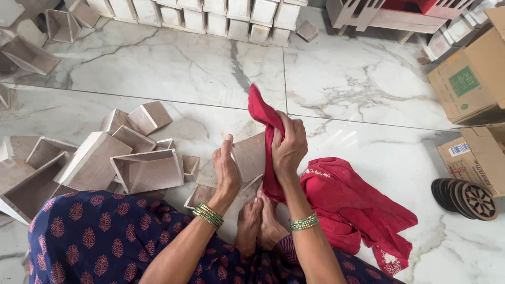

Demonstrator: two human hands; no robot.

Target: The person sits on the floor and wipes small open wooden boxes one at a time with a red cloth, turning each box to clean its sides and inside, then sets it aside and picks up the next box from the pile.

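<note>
My left hand (226,169) grips a small open-sided box (249,156) made of pinkish-beige panels with white edges, holding it tilted above my bare feet (260,223). Beside it, my right hand (289,146) is closed on a bunched red cloth (261,111) and presses it against the box's right side. The rest of the red cloth (352,202) trails down onto the marble floor to the right. Both wrists wear green and gold bangles.
A pile of similar beige boxes (126,163) lies at the left on the white marble floor (173,66). More boxes are stacked along the far edge (221,16). Cardboard cartons (476,79) and a stack of dark round discs (465,197) sit at the right.
</note>
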